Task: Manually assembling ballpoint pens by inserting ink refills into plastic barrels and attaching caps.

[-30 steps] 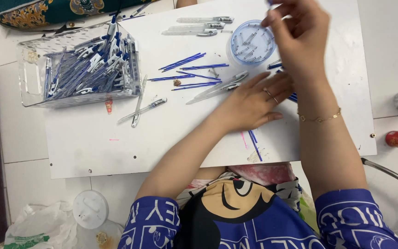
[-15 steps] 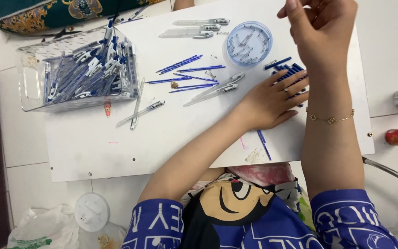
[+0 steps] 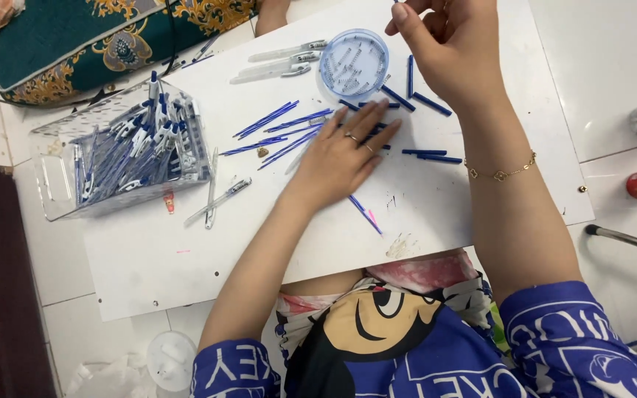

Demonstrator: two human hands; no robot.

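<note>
**Pen Parts on the Desk: Hand Positions and Handling**

Desk [image 3: 481, 214]: a white board that carries everything. Both hands work over its far half.

Clear box [image 3: 112, 158]: well to the left of the left hand, filled with finished blue-and-clear pens lying at mixed angles.

Left hand [image 3: 344, 151]: laid palm down with fingers spread and flat, pressing on a scatter of blue refills [image 3: 278, 133]. It is not clamped on any of them; the fingers are apart. More refills fan out just left of its fingertips, and one lies near its wrist, toward the body.

Right hand [image 3: 451, 48]: raised at the far edge of the desk, fingers drawn together. A thin blue tip shows at the top edge of the view, but the fingers hide the grip, so whether anything is held cannot be told.

Round lid [image 3: 354, 64]: just left of the right hand, holding small metal springs.

Clear barrels [image 3: 282, 60]: beyond the left hand, left of the lid.

Handling, as judged: the refills look light, thin, stiff and smooth, and likely to roll on the bare board. Pinch a single one at mid-length between thumb and forefinger. The springs look tiny and easily scattered; take hold by the ends.
</note>
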